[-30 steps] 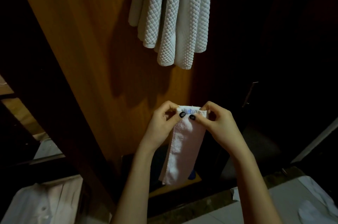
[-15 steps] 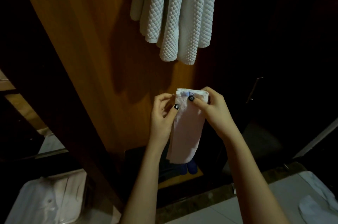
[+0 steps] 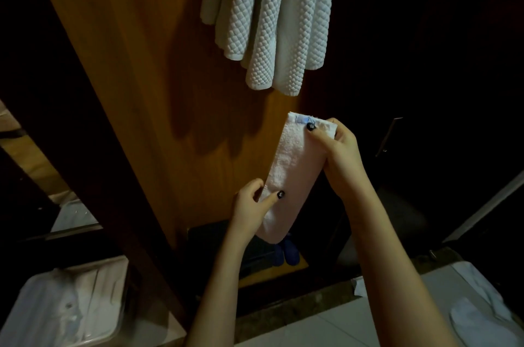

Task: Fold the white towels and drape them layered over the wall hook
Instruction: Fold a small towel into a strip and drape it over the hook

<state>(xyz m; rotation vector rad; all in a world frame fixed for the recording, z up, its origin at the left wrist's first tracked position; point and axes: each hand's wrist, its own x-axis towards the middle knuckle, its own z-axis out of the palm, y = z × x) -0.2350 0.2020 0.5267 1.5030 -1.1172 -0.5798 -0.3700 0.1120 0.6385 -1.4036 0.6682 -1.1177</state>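
a broad, smooth wooden panel (image 3: 127,91) with a warm orange grain fills the left and middle. against it hang thick white towels (image 3: 272,20), quilted in a diamond waffle weave, falling in long rounded folds; their tops run out of view. below them a small folded towel (image 3: 292,170), pale and fine-looped terry, is held up as a narrow strip in front of the panel. the right hand (image 3: 340,153) pinches its top corner, thumb on the front. the left hand (image 3: 252,207) pinches its lower left edge, fingers curled behind.
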